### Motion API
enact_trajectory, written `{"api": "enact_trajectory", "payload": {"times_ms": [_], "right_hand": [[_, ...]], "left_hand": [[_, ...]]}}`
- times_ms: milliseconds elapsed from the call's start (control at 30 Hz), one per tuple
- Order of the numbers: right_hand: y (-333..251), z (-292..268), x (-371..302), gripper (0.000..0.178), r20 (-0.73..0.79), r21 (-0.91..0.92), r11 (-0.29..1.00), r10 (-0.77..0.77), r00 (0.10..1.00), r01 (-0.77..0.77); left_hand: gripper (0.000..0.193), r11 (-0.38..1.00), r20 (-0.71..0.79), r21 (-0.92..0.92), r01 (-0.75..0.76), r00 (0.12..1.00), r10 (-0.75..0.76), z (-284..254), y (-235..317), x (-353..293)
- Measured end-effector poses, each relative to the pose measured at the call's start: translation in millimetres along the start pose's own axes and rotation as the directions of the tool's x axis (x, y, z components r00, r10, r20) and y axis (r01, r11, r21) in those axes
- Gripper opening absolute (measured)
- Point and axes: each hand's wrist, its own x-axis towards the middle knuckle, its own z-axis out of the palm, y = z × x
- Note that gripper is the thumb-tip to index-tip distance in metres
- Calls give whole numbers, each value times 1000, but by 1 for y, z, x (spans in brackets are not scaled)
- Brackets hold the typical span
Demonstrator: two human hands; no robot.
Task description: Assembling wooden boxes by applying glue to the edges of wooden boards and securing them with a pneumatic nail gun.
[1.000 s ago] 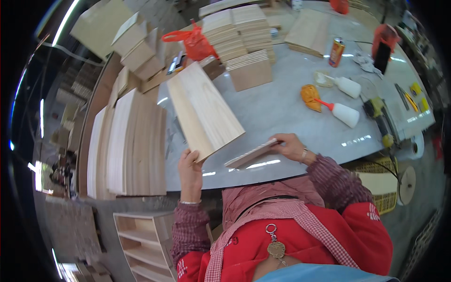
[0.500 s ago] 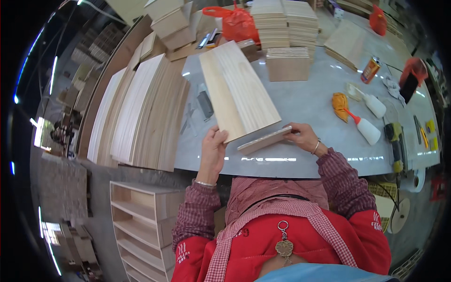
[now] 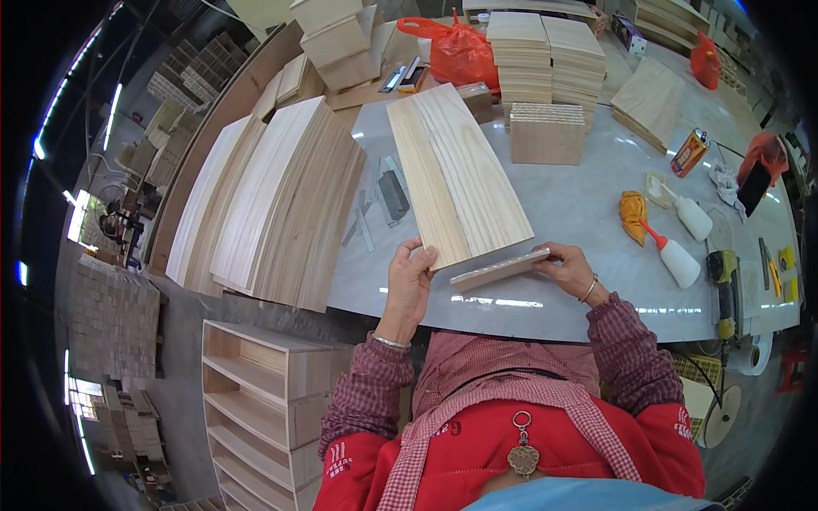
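My left hand [image 3: 411, 279] is closed on the near left corner of a long pale wooden board [image 3: 460, 175], thumb on its top face. The board slants away from me over the grey tabletop [image 3: 545, 209]. In my right hand [image 3: 569, 272] is one end of a short, narrow wooden panel [image 3: 498, 271], pinched between thumb and fingers. Small marks line that panel's upper edge. Its free end points toward my left hand, just below the board's near edge; whether the two pieces touch I cannot tell.
Stacked long boards [image 3: 273, 213] fill the table's left side. Shorter panels [image 3: 547, 134] stand at the back, near a red plastic bag [image 3: 460, 55]. Glue bottles [image 3: 680, 262], a can [image 3: 690, 153] and a power drill [image 3: 724, 285] lie at right. A wooden shelf unit [image 3: 256, 375] stands below left.
The whole scene has shifted slightly right and down in the picture. Both hands keep their holds, and the board and panel stay in nearly the same position relative to each other.
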Motion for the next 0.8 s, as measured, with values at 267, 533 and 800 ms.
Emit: {"api": "enact_trajectory", "payload": {"times_ms": [267,533,800], "right_hand": [[-4,3,0,22,-19,-10,1000,13,1000,-14],[-5,0,24,22,-28,-116,990,-84,996,80],[18,5,21,20,-59,10,996,-86,995,87]], "left_hand": [[29,999,24,41,32,999,-33,2,1,-6],[27,994,40,106,37,998,-42,6,2,7],[25,993,55,119,7,998,-14,7,-9,6]]}}
